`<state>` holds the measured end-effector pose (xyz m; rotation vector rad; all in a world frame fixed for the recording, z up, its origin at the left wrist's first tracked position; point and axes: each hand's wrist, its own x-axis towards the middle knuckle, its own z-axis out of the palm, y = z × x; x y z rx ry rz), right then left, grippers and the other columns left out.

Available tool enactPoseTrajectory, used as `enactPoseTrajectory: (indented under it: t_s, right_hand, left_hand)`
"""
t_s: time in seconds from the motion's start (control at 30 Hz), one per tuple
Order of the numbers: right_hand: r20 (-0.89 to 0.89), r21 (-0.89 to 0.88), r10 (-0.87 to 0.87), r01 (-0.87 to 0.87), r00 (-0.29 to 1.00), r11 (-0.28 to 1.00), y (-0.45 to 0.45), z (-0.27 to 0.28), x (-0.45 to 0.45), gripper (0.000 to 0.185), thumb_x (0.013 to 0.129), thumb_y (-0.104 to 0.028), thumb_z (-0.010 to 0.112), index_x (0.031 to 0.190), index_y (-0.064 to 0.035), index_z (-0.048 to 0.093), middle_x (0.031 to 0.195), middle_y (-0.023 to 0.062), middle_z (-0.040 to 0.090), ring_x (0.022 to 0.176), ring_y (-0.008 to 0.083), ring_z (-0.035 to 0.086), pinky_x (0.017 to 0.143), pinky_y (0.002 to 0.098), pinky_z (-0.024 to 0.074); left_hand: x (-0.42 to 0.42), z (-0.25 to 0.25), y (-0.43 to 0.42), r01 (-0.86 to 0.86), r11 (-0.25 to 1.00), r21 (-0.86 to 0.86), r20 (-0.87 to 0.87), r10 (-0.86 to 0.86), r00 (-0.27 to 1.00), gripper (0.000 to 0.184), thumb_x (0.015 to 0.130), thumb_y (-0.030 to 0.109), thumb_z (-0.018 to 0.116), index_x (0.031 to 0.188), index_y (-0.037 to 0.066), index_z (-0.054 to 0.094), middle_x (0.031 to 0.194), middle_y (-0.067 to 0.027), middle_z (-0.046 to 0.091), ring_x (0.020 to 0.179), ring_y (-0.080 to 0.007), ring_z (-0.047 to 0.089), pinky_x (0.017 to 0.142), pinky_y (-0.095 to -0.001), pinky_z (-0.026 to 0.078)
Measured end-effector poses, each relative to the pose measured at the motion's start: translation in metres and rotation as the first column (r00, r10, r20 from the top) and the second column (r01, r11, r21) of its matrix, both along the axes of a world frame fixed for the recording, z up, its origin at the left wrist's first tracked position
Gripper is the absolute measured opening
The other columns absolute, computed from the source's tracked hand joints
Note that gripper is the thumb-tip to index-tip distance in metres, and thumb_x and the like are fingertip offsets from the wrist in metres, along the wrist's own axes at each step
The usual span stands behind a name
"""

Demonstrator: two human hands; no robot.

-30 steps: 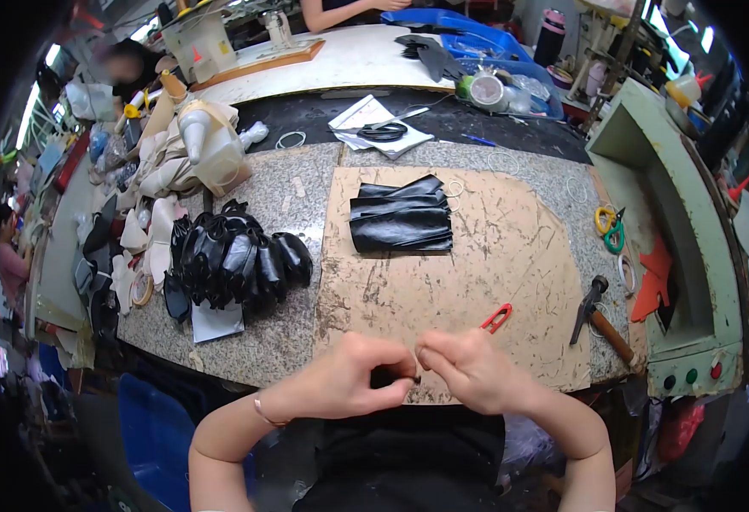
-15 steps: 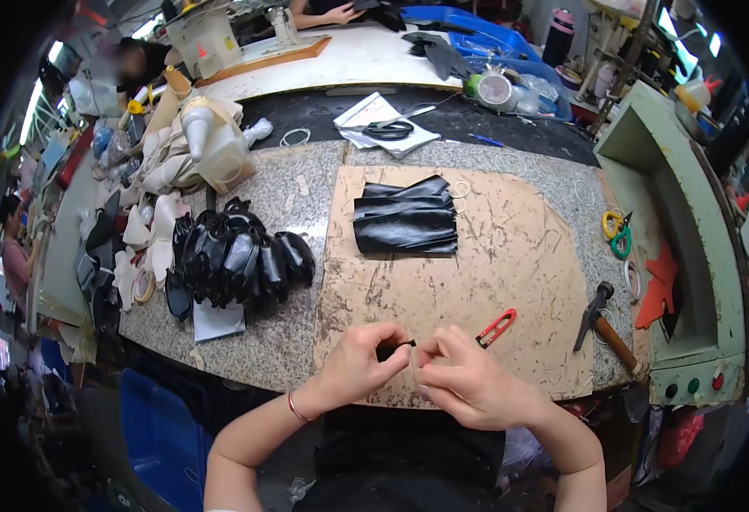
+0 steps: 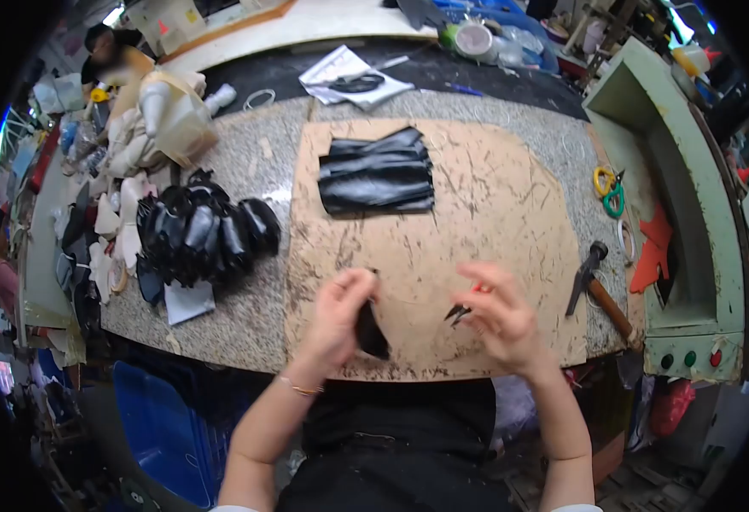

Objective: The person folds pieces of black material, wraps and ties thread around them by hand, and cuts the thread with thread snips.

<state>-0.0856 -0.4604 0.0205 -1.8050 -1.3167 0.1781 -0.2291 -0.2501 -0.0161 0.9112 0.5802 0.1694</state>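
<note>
My left hand (image 3: 338,314) is closed on a small black piece (image 3: 372,334), perhaps leather, which hangs from the fingers above the board. In my right hand (image 3: 506,317) are red thread snips (image 3: 457,314), their dark tips pointing left toward the black piece, a gap between them. The right fingers are slightly smeared by motion. Beyond both hands, a stack of flat shiny black pieces (image 3: 376,181) lies on the scratched brown board (image 3: 477,213). To the left sits a heap of gathered, puffed black pieces (image 3: 204,235).
A hammer (image 3: 606,303) lies at the right, with yellow-and-green-handled scissors (image 3: 610,189) beyond it. The green metal frame (image 3: 699,222) borders the right side. Black scissors (image 3: 357,82) rest on papers (image 3: 327,72) at the back. A white bottle (image 3: 154,107) stands back left.
My hands have moved apart. The right hand has picked up the red snips from the board, and the black piece now hangs from my left hand. The view has shifted.
</note>
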Motion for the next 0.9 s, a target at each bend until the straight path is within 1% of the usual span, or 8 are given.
enactPoseTrajectory:
  t_s: [0.1,0.17,0.27,0.37,0.47,0.57,0.67,0.9]
  right_hand:
    - [0.231,-0.116,-0.055,0.083,0.972,0.99,-0.027,-0.021,0.02,0.034,0.077,-0.002,0.073,0.11,-0.0074,0.069,0.117,0.0097,0.065,0.108,0.0311,0.059,0.091,0.0418,0.0481]
    - [0.269,-0.126,-0.004,0.039,0.963,0.991,-0.033,-0.042,0.027,0.029,0.079,-0.003,0.072,0.107,-0.0067,0.069,0.108,0.0068,0.067,0.1,0.0291,0.06,0.087,0.041,0.0481]
    - [0.459,-0.127,-0.023,0.091,0.888,0.988,-0.017,-0.04,0.02,0.014,0.082,-0.005,0.07,0.096,-0.0049,0.068,0.095,0.0055,0.067,0.091,0.0263,0.06,0.082,0.0388,0.0477]
    - [0.399,-0.111,-0.077,0.131,0.914,0.985,-0.003,-0.039,0.014,0.007,0.086,-0.005,0.067,0.092,-0.0041,0.064,0.089,0.0088,0.063,0.083,0.0276,0.062,0.076,0.038,0.0502]
    - [-0.125,-0.13,-0.133,0.117,0.983,0.985,0.025,-0.022,-0.02,0.013,0.088,-0.008,0.067,0.098,-0.0046,0.061,0.092,0.0116,0.063,0.073,0.0297,0.063,0.065,0.0381,0.0515]
    - [0.074,-0.139,-0.033,0.043,0.997,0.989,0.056,0.011,-0.04,0.019,0.088,-0.012,0.067,0.103,-0.0031,0.058,0.091,0.0127,0.06,0.068,0.0298,0.064,0.057,0.0391,0.0509]
    - [0.145,-0.286,-0.028,0.069,0.989,0.956,0.074,0.025,-0.047,0.015,0.09,-0.014,0.067,0.098,-0.0032,0.06,0.089,0.0111,0.062,0.068,0.0302,0.065,0.059,0.038,0.0504]
    - [0.19,-0.297,-0.01,0.067,0.982,0.952,0.088,0.026,-0.053,0.012,0.089,-0.013,0.067,0.094,-0.0039,0.06,0.086,0.0121,0.062,0.069,0.0328,0.064,0.059,0.0406,0.0485]
  left_hand:
    - [-0.026,0.006,0.028,-0.028,1.0,-0.005,0.049,0.029,0.998,0.02,0.103,0.01,0.052,0.117,-0.001,0.06,0.101,-0.0022,0.065,0.095,-0.0092,0.061,0.087,-0.0236,0.049]
    - [-0.035,0.013,0.028,-0.004,0.992,0.123,-0.006,0.004,1.0,0.027,0.102,0.012,0.054,0.125,-0.001,0.056,0.103,-0.0023,0.063,0.092,-0.0056,0.059,0.083,-0.021,0.05]
    - [-0.046,0.011,0.03,-0.008,0.978,0.211,0.025,0.003,1.0,0.035,0.096,0.001,0.059,0.13,-0.002,0.05,0.107,-0.004,0.062,0.099,-0.0076,0.059,0.089,-0.0217,0.049]
    - [-0.048,0.017,0.028,-0.065,0.963,0.263,0.037,0.057,0.998,0.045,0.089,-0.005,0.067,0.13,-0.002,0.048,0.105,-0.0045,0.06,0.097,-0.0082,0.059,0.086,-0.0217,0.05]
    - [-0.051,0.02,0.027,-0.06,0.957,0.283,0.046,0.049,0.998,0.046,0.086,-0.006,0.07,0.128,-0.001,0.05,0.104,-0.0045,0.061,0.094,-0.0084,0.06,0.085,-0.0218,0.051]
    - [-0.05,0.024,0.024,-0.048,0.949,0.312,0.034,0.039,0.999,0.047,0.085,-0.007,0.07,0.127,0.0,0.05,0.103,-0.0047,0.061,0.094,-0.0082,0.06,0.085,-0.0212,0.05]
    - [-0.051,0.026,0.022,-0.052,0.933,0.356,0.034,0.043,0.999,0.048,0.084,-0.008,0.071,0.127,0.0,0.051,0.103,-0.0048,0.062,0.094,-0.0078,0.06,0.085,-0.0212,0.051]
    - [-0.054,0.021,0.022,-0.04,0.893,0.448,0.051,0.019,0.999,0.046,0.083,-0.007,0.072,0.125,0.0,0.054,0.106,-0.0037,0.063,0.101,-0.009,0.06,0.089,-0.0237,0.05]
